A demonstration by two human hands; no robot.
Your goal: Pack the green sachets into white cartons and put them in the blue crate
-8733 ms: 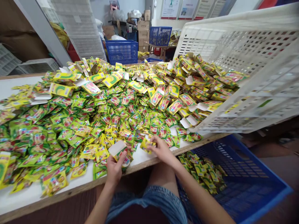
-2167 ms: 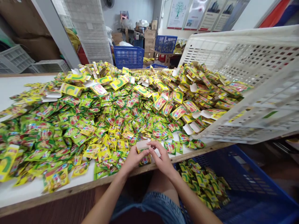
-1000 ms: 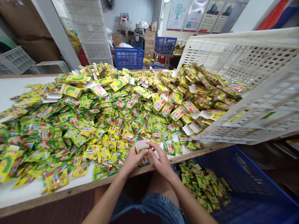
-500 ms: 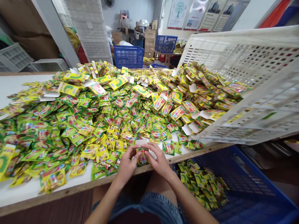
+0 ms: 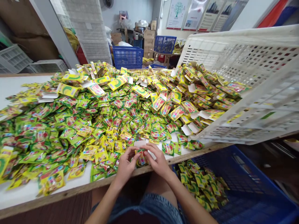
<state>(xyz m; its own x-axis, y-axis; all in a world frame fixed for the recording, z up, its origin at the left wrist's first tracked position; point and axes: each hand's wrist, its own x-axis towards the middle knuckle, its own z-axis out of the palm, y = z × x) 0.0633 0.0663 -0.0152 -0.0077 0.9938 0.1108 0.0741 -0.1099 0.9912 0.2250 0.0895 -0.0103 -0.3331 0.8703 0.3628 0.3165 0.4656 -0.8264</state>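
Note:
My left hand [image 5: 127,161] and my right hand [image 5: 158,160] come together at the table's front edge. Between them they pinch a small green and red packet [image 5: 142,159], thumbs on its near face. A white card flap [image 5: 140,143] shows just beyond the fingers; whether it belongs to a carton held with the packet, I cannot tell. Beyond my hands spreads a heap of green packets [image 5: 112,119] printed with red fruit. Several yellow packets [image 5: 108,143] lie left of my fingers, and a few green packets [image 5: 171,148] rest to the right.
Open yellow cartons [image 5: 179,105] spill from a tipped white crate [image 5: 263,115] at right. Below the table edge, a blue crate [image 5: 252,183] holds yellow-green filled boxes [image 5: 203,186]. More cartons [image 5: 70,89] lie on the heap's far side. Blue baskets [image 5: 128,56] stand behind the table.
The view has shifted very slightly. Both hands stay in the same place with the packet, and their grip looks nearly unchanged.

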